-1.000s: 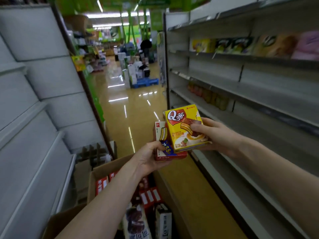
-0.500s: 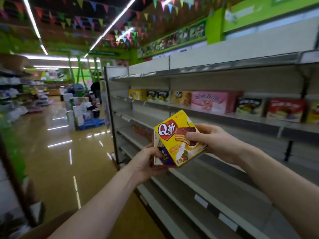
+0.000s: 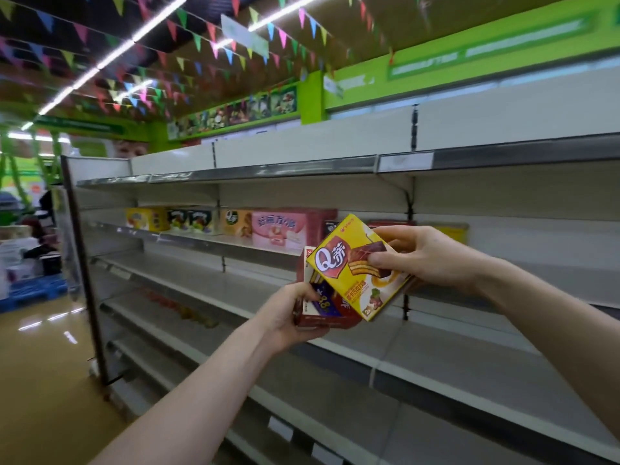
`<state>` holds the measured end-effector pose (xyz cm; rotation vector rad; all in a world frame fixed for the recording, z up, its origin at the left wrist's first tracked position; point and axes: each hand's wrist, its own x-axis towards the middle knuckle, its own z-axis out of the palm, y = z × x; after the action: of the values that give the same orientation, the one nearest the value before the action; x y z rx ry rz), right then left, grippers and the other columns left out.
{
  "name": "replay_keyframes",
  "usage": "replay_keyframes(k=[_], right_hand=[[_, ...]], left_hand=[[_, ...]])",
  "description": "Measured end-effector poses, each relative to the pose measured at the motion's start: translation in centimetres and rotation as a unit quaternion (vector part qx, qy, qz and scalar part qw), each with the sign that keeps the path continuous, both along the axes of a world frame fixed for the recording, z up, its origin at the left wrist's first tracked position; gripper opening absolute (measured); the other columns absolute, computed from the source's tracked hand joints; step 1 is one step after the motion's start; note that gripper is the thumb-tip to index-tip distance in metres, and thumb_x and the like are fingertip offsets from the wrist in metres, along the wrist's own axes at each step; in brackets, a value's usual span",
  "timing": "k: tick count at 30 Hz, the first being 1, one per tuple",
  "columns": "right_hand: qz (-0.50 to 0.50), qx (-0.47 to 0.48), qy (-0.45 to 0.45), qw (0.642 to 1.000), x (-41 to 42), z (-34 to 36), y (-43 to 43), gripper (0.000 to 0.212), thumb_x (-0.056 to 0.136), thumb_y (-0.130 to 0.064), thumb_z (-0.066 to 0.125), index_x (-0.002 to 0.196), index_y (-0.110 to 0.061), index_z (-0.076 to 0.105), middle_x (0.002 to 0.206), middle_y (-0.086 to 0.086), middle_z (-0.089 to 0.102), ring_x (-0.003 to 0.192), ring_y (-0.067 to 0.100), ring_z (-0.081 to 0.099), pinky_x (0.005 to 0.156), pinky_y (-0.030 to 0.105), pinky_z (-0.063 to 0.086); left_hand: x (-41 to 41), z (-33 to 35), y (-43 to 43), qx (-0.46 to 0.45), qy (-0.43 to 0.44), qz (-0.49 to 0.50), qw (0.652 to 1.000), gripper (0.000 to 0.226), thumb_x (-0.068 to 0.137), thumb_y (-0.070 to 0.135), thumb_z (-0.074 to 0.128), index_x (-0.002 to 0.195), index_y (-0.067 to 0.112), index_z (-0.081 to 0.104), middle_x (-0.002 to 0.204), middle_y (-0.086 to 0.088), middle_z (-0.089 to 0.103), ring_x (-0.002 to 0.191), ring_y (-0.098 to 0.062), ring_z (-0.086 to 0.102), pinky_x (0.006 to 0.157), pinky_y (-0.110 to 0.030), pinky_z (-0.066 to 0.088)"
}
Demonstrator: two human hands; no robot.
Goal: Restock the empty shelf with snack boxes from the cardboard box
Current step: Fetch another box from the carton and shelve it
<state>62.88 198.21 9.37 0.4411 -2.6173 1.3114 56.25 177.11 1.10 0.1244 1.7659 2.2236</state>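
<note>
Both hands clamped, one box each; two boxes total. Left hand grips red rectangular carton from below, thumb on its front. Right hand pinches yellow glossy cardboard carton at its upper right edge; it sits tilted, overlapping the red one's front. Behind: bare grey metal shelf. One tier up, row of shelved boxes: five countable, more hidden behind the hands.

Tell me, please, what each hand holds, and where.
Right hand: yellow snack box, right edge. Left hand: red snack box, lower left corner.
</note>
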Motion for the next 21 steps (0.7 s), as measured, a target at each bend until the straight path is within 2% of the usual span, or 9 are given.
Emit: replay_keyframes(k=[2, 4, 8, 11, 13, 15, 16, 18, 21], right_hand=[[-0.031, 0.014, 0.007, 0.999, 0.3, 0.4, 1.8, 0.045, 0.083, -0.034, 0.072, 0.125, -0.029, 0.059, 0.102, -0.005, 0.074, 0.092, 0.013, 0.071, 0.083, 0.035, 0.058], [-0.053, 0.012, 0.001, 0.999, 0.4, 0.7, 3.4, 0.044, 0.082, -0.031, 0.073, 0.124, -0.025, 0.060, 0.101, -0.002, 0.074, 0.091, 0.015, 0.071, 0.083, 0.035, 0.057], [-0.091, -0.020, -0.005, 0.996, 0.0, 0.8, 6.0, 0.042, 0.084, -0.020, 0.073, 0.123, -0.021, 0.059, 0.102, 0.002, 0.073, 0.089, 0.019, 0.072, 0.087, 0.043, 0.057], [-0.132, -0.038, 0.004, 0.991, -1.0, 0.3, 7.7, 0.053, 0.082, -0.016, 0.074, 0.131, -0.020, 0.054, 0.106, 0.003, 0.071, 0.089, 0.018, 0.072, 0.084, 0.038, 0.057], [-0.176, -0.050, 0.031, 0.983, -1.7, -0.1, 8.6, 0.052, 0.080, -0.011, 0.074, 0.128, -0.018, 0.056, 0.105, 0.003, 0.070, 0.089, 0.017, 0.069, 0.079, 0.031, 0.057], [-0.243, -0.024, 0.070, 0.967, -2.5, -0.4, 9.3, 0.052, 0.078, -0.010, 0.074, 0.126, -0.016, 0.055, 0.109, 0.005, 0.064, 0.091, 0.017, 0.064, 0.073, 0.026, 0.054], [-0.277, 0.004, 0.089, 0.957, -3.0, -0.6, 9.6, 0.057, 0.076, -0.012, 0.076, 0.127, -0.016, 0.052, 0.113, 0.005, 0.059, 0.094, 0.019, 0.061, 0.075, 0.029, 0.054], [-0.318, 0.038, 0.117, 0.940, -4.1, -0.8, 9.8, 0.070, 0.070, -0.018, 0.079, 0.131, -0.017, 0.045, 0.117, 0.002, 0.045, 0.104, 0.021, 0.053, 0.082, 0.035, 0.053], [-0.348, 0.088, 0.150, 0.921, -5.4, -0.8, 9.1, 0.075, 0.072, -0.027, 0.081, 0.133, -0.017, 0.039, 0.118, 0.000, 0.038, 0.105, 0.018, 0.046, 0.080, 0.026, 0.038]], left_hand=[[0.0, 0.5, 2.0, -0.005, -0.001, -0.022, 1.000, 0.012, 0.085, 0.006, 0.047, 0.087, 0.007, 0.058, 0.066, -0.008, 0.070, 0.080, -0.025, 0.062, 0.086, -0.040, 0.049], [-0.2, 0.8, 3.6, -0.012, 0.003, -0.032, 0.999, 0.011, 0.086, 0.006, 0.047, 0.088, 0.007, 0.058, 0.062, -0.006, 0.070, 0.083, -0.025, 0.062, 0.092, -0.042, 0.048], [-1.7, 1.2, 5.3, -0.019, -0.002, -0.038, 0.999, 0.020, 0.083, 0.009, 0.052, 0.101, 0.006, 0.059, 0.084, -0.013, 0.071, 0.087, -0.026, 0.064, 0.090, -0.043, 0.050], [-3.1, 1.5, 6.1, 0.010, -0.015, -0.038, 0.999, 0.030, 0.081, 0.010, 0.053, 0.110, 0.007, 0.058, 0.101, -0.016, 0.068, 0.092, -0.027, 0.063, 0.080, -0.042, 0.052], [-4.0, 1.7, 6.7, 0.041, -0.017, -0.047, 0.998, 0.030, 0.082, 0.010, 0.053, 0.112, 0.009, 0.058, 0.105, -0.016, 0.067, 0.093, -0.028, 0.063, 0.076, -0.043, 0.052], [-4.8, 2.3, 7.5, 0.063, -0.017, -0.051, 0.997, 0.022, 0.084, 0.012, 0.056, 0.106, 0.010, 0.058, 0.098, -0.015, 0.067, 0.090, -0.027, 0.062, 0.074, -0.043, 0.052], [-5.1, 2.7, 8.0, 0.064, -0.014, -0.053, 0.996, 0.018, 0.084, 0.014, 0.058, 0.102, 0.010, 0.058, 0.094, -0.014, 0.067, 0.088, -0.026, 0.062, 0.074, -0.043, 0.052], [-5.9, 3.6, 9.1, 0.037, 0.000, -0.059, 0.998, 0.016, 0.085, 0.018, 0.063, 0.098, 0.011, 0.057, 0.089, -0.013, 0.066, 0.087, -0.026, 0.062, 0.074, -0.042, 0.051], [-6.9, 4.8, 11.0, -0.015, 0.012, -0.088, 0.996, 0.016, 0.086, 0.022, 0.064, 0.097, 0.012, 0.057, 0.088, -0.013, 0.066, 0.087, -0.025, 0.062, 0.076, -0.043, 0.052]])
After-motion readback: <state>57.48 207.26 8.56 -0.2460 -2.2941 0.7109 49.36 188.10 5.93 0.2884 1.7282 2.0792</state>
